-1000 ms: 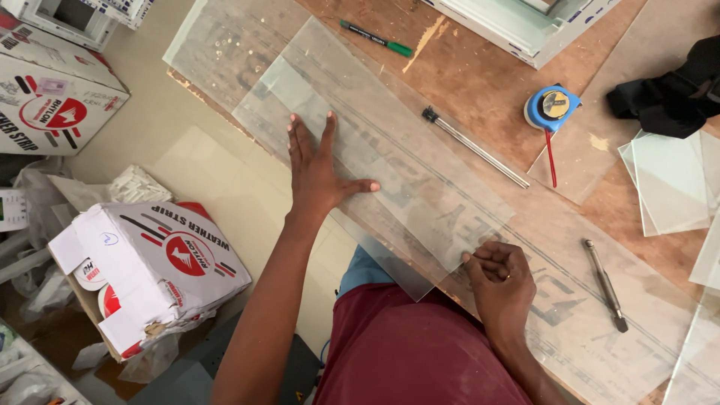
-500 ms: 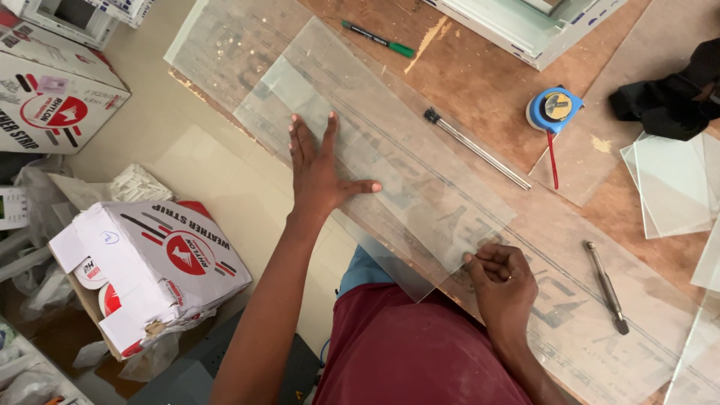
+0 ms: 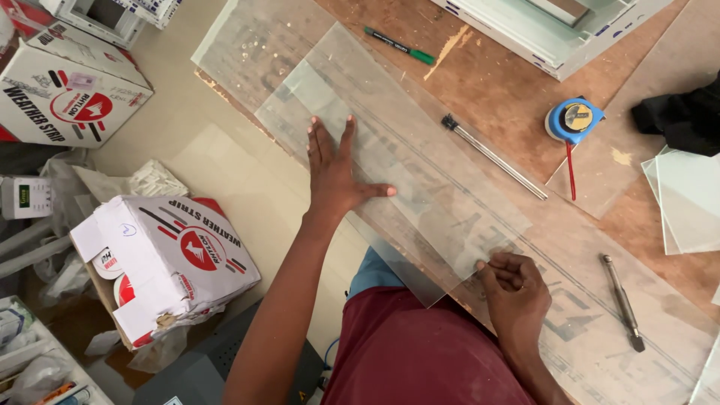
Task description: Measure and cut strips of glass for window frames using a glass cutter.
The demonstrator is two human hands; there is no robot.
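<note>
A clear glass sheet [image 3: 420, 157] lies slantwise on a larger long glass pane [image 3: 600, 315] over the brown wooden table [image 3: 495, 82]. My left hand [image 3: 336, 174] lies flat with fingers spread on the sheet's left half, pressing it down. My right hand [image 3: 516, 291] is curled at the sheet's near right corner, fingers pinched on the glass edge. I cannot tell if a small tool is inside the fist.
A metal rod tool [image 3: 495, 157], a blue tape measure [image 3: 571, 120] with red strap, a green marker [image 3: 399, 45] and a glass cutter [image 3: 621, 301] lie on the table. Glass offcuts [image 3: 686, 199] sit right. Cardboard boxes [image 3: 161, 259] stand on the floor at left.
Both hands stay nearly where they were. The right hand has shifted very slightly along the glass edge; the sheet has not visibly moved.
</note>
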